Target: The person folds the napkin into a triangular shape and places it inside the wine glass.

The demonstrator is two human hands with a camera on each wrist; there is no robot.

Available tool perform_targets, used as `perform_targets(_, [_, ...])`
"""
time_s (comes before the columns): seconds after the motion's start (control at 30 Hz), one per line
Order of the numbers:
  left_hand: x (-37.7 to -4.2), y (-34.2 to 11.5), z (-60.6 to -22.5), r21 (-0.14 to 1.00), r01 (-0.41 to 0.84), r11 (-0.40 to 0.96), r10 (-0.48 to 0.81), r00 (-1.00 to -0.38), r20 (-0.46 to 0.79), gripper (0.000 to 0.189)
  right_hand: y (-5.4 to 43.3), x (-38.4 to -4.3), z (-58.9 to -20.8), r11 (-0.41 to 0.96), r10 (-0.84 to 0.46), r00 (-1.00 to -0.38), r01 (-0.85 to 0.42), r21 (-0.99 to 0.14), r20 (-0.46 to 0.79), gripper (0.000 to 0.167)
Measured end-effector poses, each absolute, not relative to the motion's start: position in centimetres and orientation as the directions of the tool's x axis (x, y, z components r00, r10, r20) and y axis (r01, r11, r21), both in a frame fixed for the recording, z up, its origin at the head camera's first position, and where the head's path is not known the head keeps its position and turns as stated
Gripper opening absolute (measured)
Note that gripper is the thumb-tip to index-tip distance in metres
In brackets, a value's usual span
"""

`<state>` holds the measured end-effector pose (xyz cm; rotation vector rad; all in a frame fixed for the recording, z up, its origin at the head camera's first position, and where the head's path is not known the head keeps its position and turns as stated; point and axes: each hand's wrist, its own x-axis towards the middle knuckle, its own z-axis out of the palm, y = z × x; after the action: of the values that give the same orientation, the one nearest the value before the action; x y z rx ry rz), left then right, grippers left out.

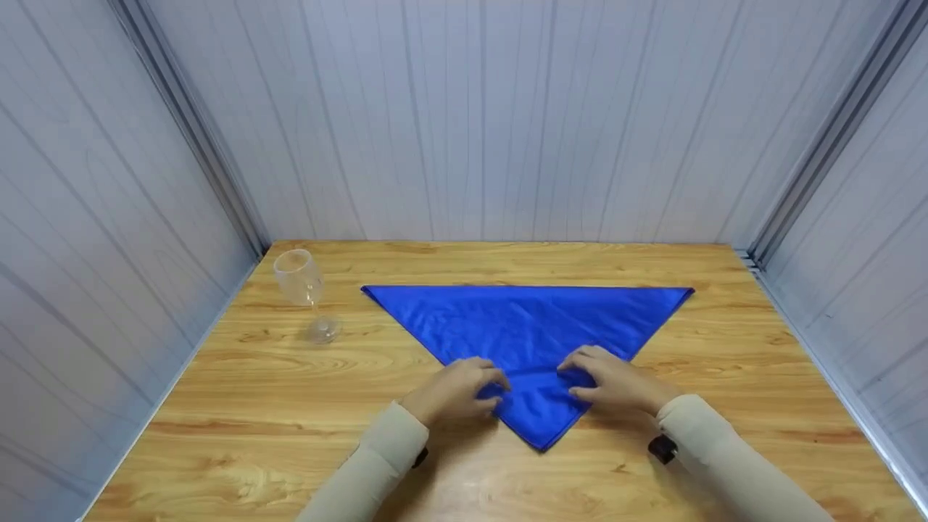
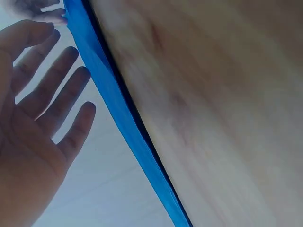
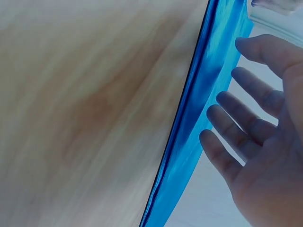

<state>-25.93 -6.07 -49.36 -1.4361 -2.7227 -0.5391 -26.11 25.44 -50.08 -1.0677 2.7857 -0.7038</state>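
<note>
A blue cloth [image 1: 522, 319] lies folded into a triangle on the wooden table, its long edge at the back and its point toward me. In the head view my left hand [image 1: 460, 388] hovers over the left slanting edge near that point. Opposite it, my right hand [image 1: 612, 380] is over the right slanting edge. The left wrist view shows the left hand [image 2: 42, 94] with fingers spread and loosely bent, nothing between them. Likewise relaxed and holding nothing, the right hand [image 3: 255, 118] appears beside the cloth [image 3: 189, 123] in the right wrist view.
A clear stemmed glass [image 1: 299, 279] stands upright at the back left of the wooden table [image 1: 254, 406]. Pale panel walls [image 1: 478, 123] enclose the table at the back and on both sides.
</note>
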Motion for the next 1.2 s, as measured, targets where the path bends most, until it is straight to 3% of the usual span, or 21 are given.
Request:
perform_targets(0.3, [-25.1,-4.8,-49.6,0.318,0.854,0.412,0.868,-0.473,0.147,0.014,24.6,-25.0,-50.3,0.618,-0.691,-0.717,-0.655,-0.435,0.097,0.027])
perform_targets(0.6, [-24.3,-3.7,-50.2,0.255,0.896,0.362,0.893,-0.412,0.179,0.014,23.7,-24.1,-50.6,0.561,-0.748,-0.654,-0.714,-0.418,0.113,0.029])
perform_targets(0.9, [-23.5,-2.6,-50.4,0.232,0.891,0.391,0.891,-0.429,0.147,0.024,22.9,-23.4,-51.2,0.519,-0.795,-0.594,-0.771,-0.369,0.125,0.028])
perform_targets(1.2, [-23.5,-1.3,-50.3,0.151,0.911,0.383,0.91,-0.401,0.11,0.021,22.8,-23.2,-51.3,0.48,-0.814,-0.558,-0.803,-0.354,0.161,0.025])
